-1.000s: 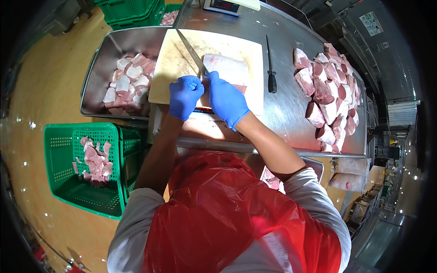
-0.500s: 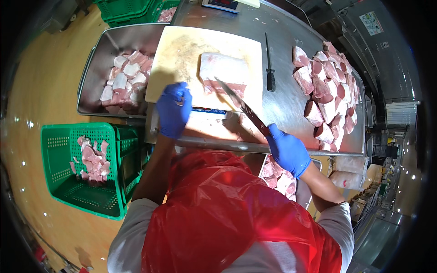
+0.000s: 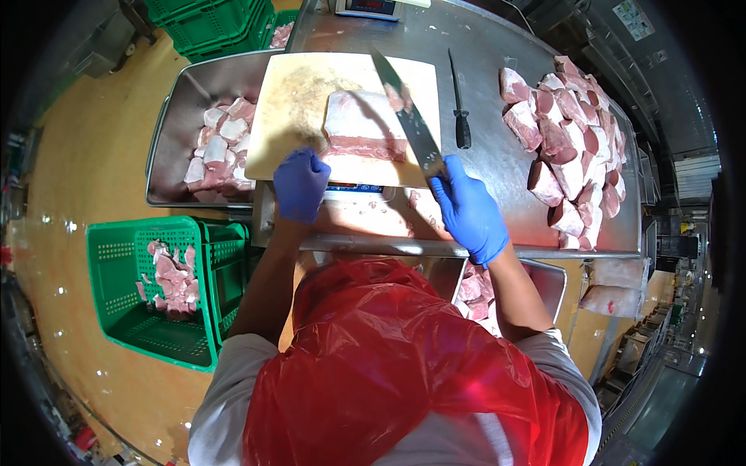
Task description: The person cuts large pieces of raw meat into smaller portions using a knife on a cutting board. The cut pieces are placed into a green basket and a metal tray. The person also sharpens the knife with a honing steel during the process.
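Note:
A slab of pale, fat-covered raw meat (image 3: 362, 116) lies on the cream cutting board (image 3: 287, 101), its pink cut side toward me. My right hand (image 3: 472, 208), in a blue glove, grips a long knife (image 3: 418, 133) by its handle. The blade points up and away, over the right part of the board, with bits of meat stuck to it. At the board's near edge, left of the slab, my gloved left hand (image 3: 301, 185) is closed in a fist. Whatever it may hold is hidden by the fingers.
Right of the board lies a sharpening steel (image 3: 461, 116), with a heap of meat pieces (image 3: 571, 140) beyond. Steel tub (image 3: 167, 147) and green basket (image 3: 148, 342), both with meat, stand at left. A scale (image 3: 373, 8) is at the back; another bin (image 3: 548, 283) sits below the table.
My right hand has moved a little left and up, swinging the knife steeper with its tip farther away. My left hand remains a fist near the board's edge. The view has shifted slightly.

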`<action>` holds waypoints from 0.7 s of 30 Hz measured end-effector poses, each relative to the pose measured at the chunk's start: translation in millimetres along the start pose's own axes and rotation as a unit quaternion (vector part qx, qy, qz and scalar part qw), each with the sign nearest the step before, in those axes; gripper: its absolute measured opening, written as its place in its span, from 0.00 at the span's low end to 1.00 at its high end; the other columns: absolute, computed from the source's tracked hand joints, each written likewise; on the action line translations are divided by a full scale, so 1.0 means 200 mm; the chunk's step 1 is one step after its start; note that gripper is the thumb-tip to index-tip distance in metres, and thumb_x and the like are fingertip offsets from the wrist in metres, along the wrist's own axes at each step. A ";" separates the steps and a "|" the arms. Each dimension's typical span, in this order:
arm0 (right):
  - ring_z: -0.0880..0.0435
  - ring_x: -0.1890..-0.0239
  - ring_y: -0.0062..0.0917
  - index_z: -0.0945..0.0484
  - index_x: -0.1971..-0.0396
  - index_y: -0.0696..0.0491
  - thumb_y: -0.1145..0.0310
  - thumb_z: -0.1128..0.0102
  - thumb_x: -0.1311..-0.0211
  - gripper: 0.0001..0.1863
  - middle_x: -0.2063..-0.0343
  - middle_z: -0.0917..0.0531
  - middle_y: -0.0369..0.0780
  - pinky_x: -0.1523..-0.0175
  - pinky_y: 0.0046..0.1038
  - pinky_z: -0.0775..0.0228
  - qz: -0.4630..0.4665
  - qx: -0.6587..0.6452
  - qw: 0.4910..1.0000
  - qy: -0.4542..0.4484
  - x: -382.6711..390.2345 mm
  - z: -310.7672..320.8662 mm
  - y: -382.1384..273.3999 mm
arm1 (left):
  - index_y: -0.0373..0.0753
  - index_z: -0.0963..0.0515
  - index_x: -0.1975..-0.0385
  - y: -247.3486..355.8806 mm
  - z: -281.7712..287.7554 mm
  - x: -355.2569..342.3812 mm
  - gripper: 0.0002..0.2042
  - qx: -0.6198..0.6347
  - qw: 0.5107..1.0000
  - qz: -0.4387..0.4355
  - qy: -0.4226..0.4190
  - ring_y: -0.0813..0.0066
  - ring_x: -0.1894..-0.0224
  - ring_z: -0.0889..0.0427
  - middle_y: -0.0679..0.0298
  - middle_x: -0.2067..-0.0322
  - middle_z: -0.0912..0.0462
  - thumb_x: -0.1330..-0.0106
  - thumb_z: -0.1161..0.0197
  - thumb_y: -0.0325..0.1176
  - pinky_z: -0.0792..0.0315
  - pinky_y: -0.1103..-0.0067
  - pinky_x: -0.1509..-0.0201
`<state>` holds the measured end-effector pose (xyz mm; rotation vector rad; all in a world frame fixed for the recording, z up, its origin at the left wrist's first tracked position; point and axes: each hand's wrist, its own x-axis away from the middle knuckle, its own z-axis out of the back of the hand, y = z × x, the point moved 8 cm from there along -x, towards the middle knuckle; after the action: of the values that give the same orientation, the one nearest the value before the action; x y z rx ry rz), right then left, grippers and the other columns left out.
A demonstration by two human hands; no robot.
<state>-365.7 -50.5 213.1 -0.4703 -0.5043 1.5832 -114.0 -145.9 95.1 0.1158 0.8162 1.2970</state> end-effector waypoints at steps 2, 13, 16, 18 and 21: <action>0.18 0.66 0.59 0.34 0.50 0.53 0.64 0.48 0.26 0.12 0.72 0.17 0.57 0.64 0.54 0.29 -0.002 0.016 1.000 -0.005 0.03 -0.01 0.09 | 0.40 0.24 0.80 0.04 0.05 0.03 0.05 0.069 0.996 0.050 -0.024 0.52 0.74 0.19 0.55 0.79 0.21 0.46 0.34 0.29 0.25 0.62 0.67; 0.13 0.61 0.51 0.32 0.45 0.52 0.72 0.50 0.33 0.17 0.63 0.14 0.53 0.59 0.49 0.21 0.062 0.169 0.969 -0.166 -0.14 -0.44 -0.03 | 0.40 0.23 0.78 0.03 0.08 0.05 0.06 0.041 0.996 0.074 -0.038 0.54 0.71 0.18 0.56 0.77 0.19 0.45 0.33 0.31 0.24 0.63 0.64; 0.14 0.61 0.52 0.32 0.45 0.53 0.71 0.48 0.33 0.17 0.63 0.14 0.54 0.59 0.50 0.22 0.053 0.193 0.951 -0.237 0.04 -0.24 0.09 | 0.40 0.21 0.76 -0.12 0.35 0.06 0.05 -0.011 0.995 0.066 0.072 0.58 0.72 0.19 0.57 0.77 0.20 0.43 0.33 0.31 0.24 0.64 0.64; 0.13 0.61 0.49 0.32 0.44 0.54 0.70 0.47 0.30 0.17 0.64 0.14 0.53 0.59 0.47 0.22 0.011 0.165 0.950 -0.266 0.15 -0.10 0.20 | 0.38 0.19 0.70 -0.51 0.66 0.20 0.02 0.000 0.960 0.228 0.163 0.66 0.72 0.22 0.58 0.74 0.20 0.41 0.33 0.27 0.25 0.69 0.64; 0.12 0.63 0.38 0.31 0.42 0.55 0.67 0.49 0.24 0.16 0.64 0.14 0.47 0.61 0.39 0.22 -0.061 -0.086 0.976 -0.191 0.18 -0.01 0.37 | 0.29 0.18 0.63 -0.82 1.24 0.41 0.08 -0.126 0.923 0.267 0.246 0.62 0.66 0.19 0.53 0.69 0.17 0.40 0.37 0.25 0.24 0.68 0.56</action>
<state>-426.4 -17.7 168.6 -0.2554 -0.9518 1.5209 167.6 -35.4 151.9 -0.2194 1.0751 1.9856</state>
